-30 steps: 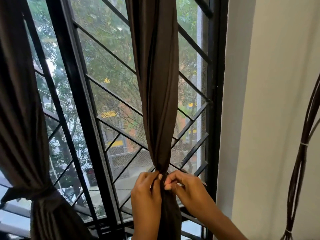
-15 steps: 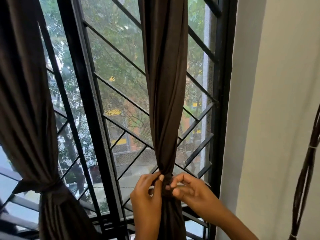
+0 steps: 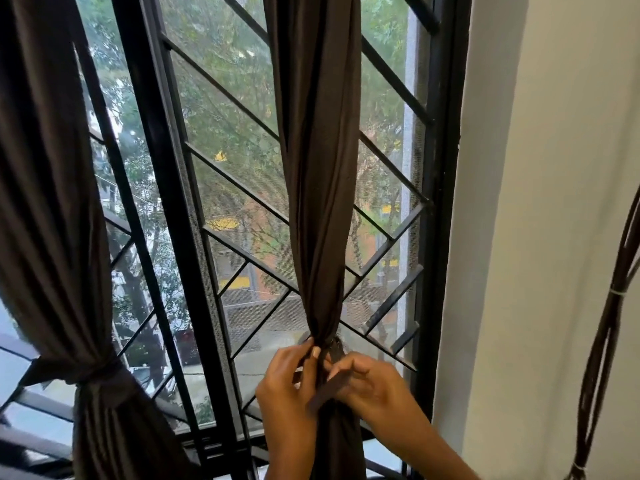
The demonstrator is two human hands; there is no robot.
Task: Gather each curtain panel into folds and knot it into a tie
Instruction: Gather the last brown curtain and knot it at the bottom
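1. Half a second ago both thumbs met at the gather. Now my right hand [image 3: 377, 389] has slid lower and drawn a narrow tail of cloth [image 3: 327, 389] slantwise out of it.
2. My right fingers [image 3: 349, 363] are curled and pinch that tail. The fingers [image 3: 294, 355] of my left hand [image 3: 284, 389] pinch the gathered folds just above, with the thumb pressed on the front of them.
3. Between my hands hangs the curtain panel [image 3: 318, 202], twisted into a loose rope. It narrows down to the point where I grip it, in front of the window grille [image 3: 242, 192].
4. I judge the cloth soft, limp and light, perhaps a little slippery. The folds will likely spread if my left pinch slackens, so I should grip at the narrowest point and take the tail close to its root, where a pull tightens rather than unravels.
5. Further out on the left, the other panel [image 3: 62, 202] is already cinched by its own knot [image 3: 93, 372]. On the right are the pale wall [image 3: 554, 202] and some dark cords [image 3: 606, 341] hanging down it.
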